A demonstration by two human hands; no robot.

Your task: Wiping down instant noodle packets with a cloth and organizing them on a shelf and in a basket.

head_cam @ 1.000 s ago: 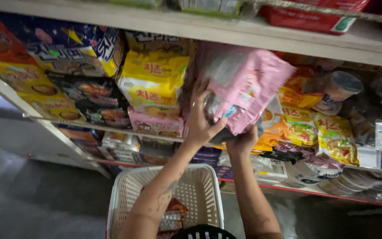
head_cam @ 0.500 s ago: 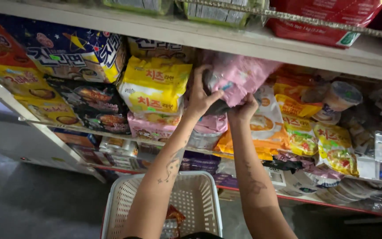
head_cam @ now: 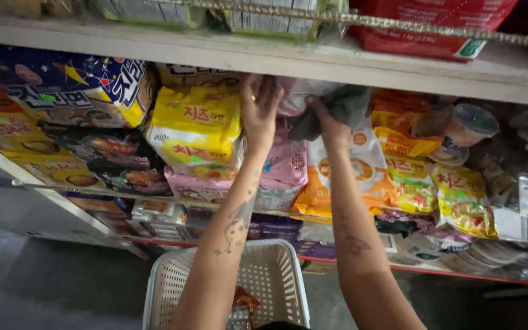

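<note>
Up under the shelf (head_cam: pixel 276 58), both hands press a pink packet (head_cam: pixel 294 98): left hand (head_cam: pixel 259 110) fingers spread flat, right hand (head_cam: pixel 328 125) fingers apparently curled around its grey edge.

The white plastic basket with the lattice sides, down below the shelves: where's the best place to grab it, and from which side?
Probably by the top rim of the white plastic lattice basket, coming down from above. It sits upright with its mouth open toward the camera, and the rim is the only firm edge showing. No handle is visible. The left side is clearest; the forearms cross over the middle and right.
</note>
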